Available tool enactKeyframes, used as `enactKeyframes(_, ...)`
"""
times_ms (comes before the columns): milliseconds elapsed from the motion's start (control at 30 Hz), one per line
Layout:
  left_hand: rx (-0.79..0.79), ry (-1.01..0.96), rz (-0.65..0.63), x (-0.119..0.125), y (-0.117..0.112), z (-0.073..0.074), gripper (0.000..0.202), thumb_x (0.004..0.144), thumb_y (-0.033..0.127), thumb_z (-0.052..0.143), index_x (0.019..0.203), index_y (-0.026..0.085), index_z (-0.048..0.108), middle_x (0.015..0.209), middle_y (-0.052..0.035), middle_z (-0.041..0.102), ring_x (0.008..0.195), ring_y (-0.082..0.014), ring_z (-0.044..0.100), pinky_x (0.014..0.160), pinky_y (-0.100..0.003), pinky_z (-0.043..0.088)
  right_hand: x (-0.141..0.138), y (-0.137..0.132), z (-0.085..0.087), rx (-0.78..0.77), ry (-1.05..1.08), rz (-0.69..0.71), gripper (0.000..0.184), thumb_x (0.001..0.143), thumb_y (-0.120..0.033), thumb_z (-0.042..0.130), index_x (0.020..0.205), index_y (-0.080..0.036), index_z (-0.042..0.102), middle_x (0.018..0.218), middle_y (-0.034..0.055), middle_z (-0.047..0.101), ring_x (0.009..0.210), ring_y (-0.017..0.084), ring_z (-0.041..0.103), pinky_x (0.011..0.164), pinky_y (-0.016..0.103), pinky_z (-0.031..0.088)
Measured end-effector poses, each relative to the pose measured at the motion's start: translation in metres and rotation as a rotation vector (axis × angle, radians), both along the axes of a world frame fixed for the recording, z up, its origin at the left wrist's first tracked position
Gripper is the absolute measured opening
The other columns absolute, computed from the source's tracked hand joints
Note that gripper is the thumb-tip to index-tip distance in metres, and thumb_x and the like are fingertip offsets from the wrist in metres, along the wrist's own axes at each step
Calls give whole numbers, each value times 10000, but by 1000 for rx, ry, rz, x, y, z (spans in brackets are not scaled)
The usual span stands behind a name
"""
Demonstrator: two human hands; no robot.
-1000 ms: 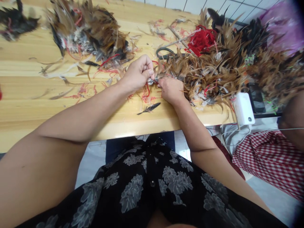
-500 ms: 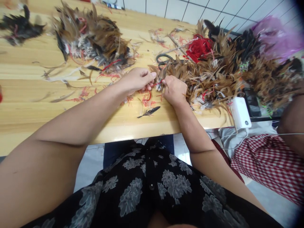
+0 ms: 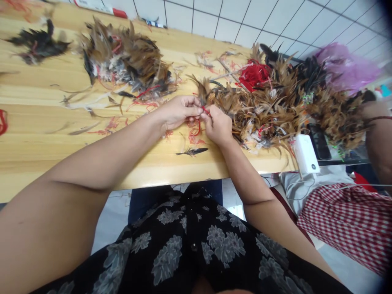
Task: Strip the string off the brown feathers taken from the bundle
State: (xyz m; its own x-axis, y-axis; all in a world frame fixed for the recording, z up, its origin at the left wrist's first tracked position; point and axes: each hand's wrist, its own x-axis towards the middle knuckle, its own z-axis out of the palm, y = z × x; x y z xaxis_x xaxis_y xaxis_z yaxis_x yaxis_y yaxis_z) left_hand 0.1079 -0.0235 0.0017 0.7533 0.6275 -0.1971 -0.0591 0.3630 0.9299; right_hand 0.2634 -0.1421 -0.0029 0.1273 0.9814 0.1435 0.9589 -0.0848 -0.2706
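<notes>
My left hand is closed in a pinch at the base of a small bunch of brown feathers, whose tips fan out above the fingers. Red string runs across the gap to my right hand, where thumb and finger press together on it. The fingertips of both hands almost meet and partly cover the quills. Below them, a loose tail of red string hangs by the left fingers. A dark feather lies on the table nearer to me.
Brown feather bunches are heaped at left and right. A red string pile, a purple plastic bag, a white power bank and a phone lie rightward. Another person's arm reaches in at right.
The view has shifted, so the table's things appear lower. My hands have drawn closer together, and the small feather bunch now shows upright above the left fingertips.
</notes>
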Motion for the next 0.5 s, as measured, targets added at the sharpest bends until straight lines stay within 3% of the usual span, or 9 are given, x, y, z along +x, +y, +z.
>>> enactKeyframes(167, 99, -56, 131, 4, 2, -3, 333, 813, 20, 958, 746, 189, 679, 652, 21, 665, 531, -103, 533, 525, -231, 398, 14, 8, -15, 99, 223, -5, 406, 1177, -355, 554, 1484, -163, 736, 1009, 58, 770, 988, 240, 721, 985, 345, 571)
enactKeyframes(300, 131, -48, 134, 6, 2, -7, 324, 797, 38, 976, 708, 179, 699, 637, 15, 645, 544, -106, 512, 521, -235, 388, 19, 15, -23, 126, 442, 27, 295, 1127, -390, 654, 1261, -182, 815, 831, -17, 624, 818, 191, 608, 896, 329, 548)
enactKeyframes(367, 133, -49, 155, 7, 0, -5, 316, 785, 16, 952, 701, 182, 697, 649, 12, 657, 575, -114, 535, 542, -227, 417, 19, 17, -26, 134, 573, 30, 324, 1122, -503, 683, 1135, -203, 804, 789, -32, 556, 762, 170, 534, 815, 314, 511)
enactKeyframes(500, 120, -74, 179, 9, -5, 1, 328, 732, -48, 905, 728, 194, 683, 686, 25, 672, 661, -134, 611, 608, -204, 503, 15, 19, -29, 137, 777, 8, 611, 1053, -842, 663, 952, -241, 693, 754, -43, 430, 718, 153, 418, 713, 309, 421)
